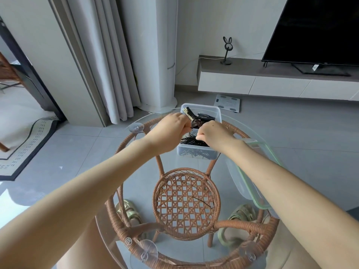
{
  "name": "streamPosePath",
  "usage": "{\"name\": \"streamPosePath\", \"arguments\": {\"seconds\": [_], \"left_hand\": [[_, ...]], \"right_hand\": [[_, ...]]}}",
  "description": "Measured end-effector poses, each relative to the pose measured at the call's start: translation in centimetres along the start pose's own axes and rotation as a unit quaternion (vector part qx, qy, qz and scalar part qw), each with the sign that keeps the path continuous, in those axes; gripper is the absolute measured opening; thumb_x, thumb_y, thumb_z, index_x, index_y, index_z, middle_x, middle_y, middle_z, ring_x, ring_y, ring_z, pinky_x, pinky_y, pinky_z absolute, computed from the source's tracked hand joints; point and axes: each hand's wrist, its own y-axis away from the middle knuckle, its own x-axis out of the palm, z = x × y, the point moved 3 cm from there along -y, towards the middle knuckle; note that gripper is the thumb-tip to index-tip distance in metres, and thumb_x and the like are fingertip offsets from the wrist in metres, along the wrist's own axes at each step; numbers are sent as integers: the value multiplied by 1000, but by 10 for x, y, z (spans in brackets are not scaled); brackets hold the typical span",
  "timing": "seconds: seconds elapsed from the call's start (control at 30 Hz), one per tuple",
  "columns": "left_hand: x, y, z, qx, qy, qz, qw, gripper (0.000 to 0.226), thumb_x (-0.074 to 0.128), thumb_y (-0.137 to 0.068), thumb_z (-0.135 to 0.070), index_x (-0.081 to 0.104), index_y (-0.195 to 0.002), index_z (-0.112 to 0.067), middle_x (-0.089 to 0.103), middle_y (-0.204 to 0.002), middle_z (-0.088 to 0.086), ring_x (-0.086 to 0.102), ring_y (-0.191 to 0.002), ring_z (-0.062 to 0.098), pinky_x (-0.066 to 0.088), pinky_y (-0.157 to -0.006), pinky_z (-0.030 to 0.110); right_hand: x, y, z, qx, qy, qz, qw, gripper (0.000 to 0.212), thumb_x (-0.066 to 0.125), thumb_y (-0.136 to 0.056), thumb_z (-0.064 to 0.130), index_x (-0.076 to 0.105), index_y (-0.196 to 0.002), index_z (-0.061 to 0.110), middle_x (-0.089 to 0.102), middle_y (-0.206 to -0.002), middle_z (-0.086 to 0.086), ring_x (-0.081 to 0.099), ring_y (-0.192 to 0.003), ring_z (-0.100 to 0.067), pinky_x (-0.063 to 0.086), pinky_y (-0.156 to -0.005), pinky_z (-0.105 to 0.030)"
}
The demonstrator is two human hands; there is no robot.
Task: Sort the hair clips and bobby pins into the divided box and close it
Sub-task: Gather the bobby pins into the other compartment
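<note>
Left grip (pixel 174 123) pinching hair clips (pixel 191 118) | right fist (pixel 210 133) over box (pixel 217 111)

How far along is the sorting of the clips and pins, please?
Mostly sorted: hair clips fill the divided box's far compartment, bobby pins the near one. Left hand and right hand are both over it. One stray pin and the lid remain.
</note>
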Motion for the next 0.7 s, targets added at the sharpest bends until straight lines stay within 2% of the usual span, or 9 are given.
{"name": "streamPosePath", "arguments": {"seconds": [0.07,0.1,0.17,0.27,0.33,0.4,0.5,0.57,0.7], "left_hand": [[8,-17,1,-2,-20,9,1000,20,45,-93,-11,61,-94,0,63,-97,14,57,-87,29,44,-76,36],[14,-24,2,0,-32,22,999,19,46,-92,-9,62,-92,0,64,-96,15,58,-86,30,45,-76,38],[26,-35,4,5,-51,55,997,15,49,-89,-5,64,-89,-2,65,-91,13,58,-83,30,46,-74,38],[44,-41,4,4,-70,114,991,19,50,-85,-3,59,-70,-11,53,-73,14,42,-66,27,39,-62,33],[51,-39,3,6,-63,133,989,21,49,-87,-7,59,-69,-5,53,-73,17,41,-66,26,42,-64,38],[48,-31,0,22,-25,97,995,19,53,-89,-13,68,-85,-1,63,-87,15,54,-78,29,47,-77,41],[37,-4,-8,42,19,49,998,18,58,-88,-19,70,-94,-6,66,-97,8,58,-87,20,50,-82,35],[41,22,-12,37,18,121,992,18,59,-87,-25,69,-93,-11,63,-96,0,56,-84,12,50,-83,27],[71,70,-12,18,-37,256,966,24,55,-89,-26,61,-110,-15,57,-111,-1,54,-102,12,46,-97,26]], "right_hand": [[5,-2,-9,21,-28,-5,999,40,49,-81,2,28,-50,13,29,-53,-9,34,-58,-29,24,-49,-31],[5,1,-13,34,-33,-16,999,32,50,-77,-3,39,-50,9,41,-55,-14,41,-59,-36,35,-52,-31],[-2,15,-18,30,-60,-83,994,14,55,-78,-3,67,-74,4,68,-82,-18,62,-80,-38,51,-69,-35],[-18,56,-11,7,-126,-170,977,17,58,-86,13,73,-86,7,72,-89,-8,63,-82,-23,44,-76,-25],[-16,84,-2,1,-156,-123,980,17,61,-85,22,73,-82,10,71,-83,-4,61,-75,-16,46,-75,-27],[-2,107,6,6,-192,-13,981,22,66,-80,35,71,-86,15,68,-82,1,59,-73,-12,47,-71,-25],[32,132,15,10,-141,101,985,38,67,-74,48,65,-98,18,61,-90,5,56,-82,-11,46,-74,-26],[53,138,20,15,-102,98,990,37,64,-78,45,60,-103,18,59,-101,6,52,-92,-12,43,-80,-27],[71,137,26,28,-119,36,992,11,55,-89,18,63,-90,10,64,-99,-3,55,-89,-17,44,-81,-25]]}}
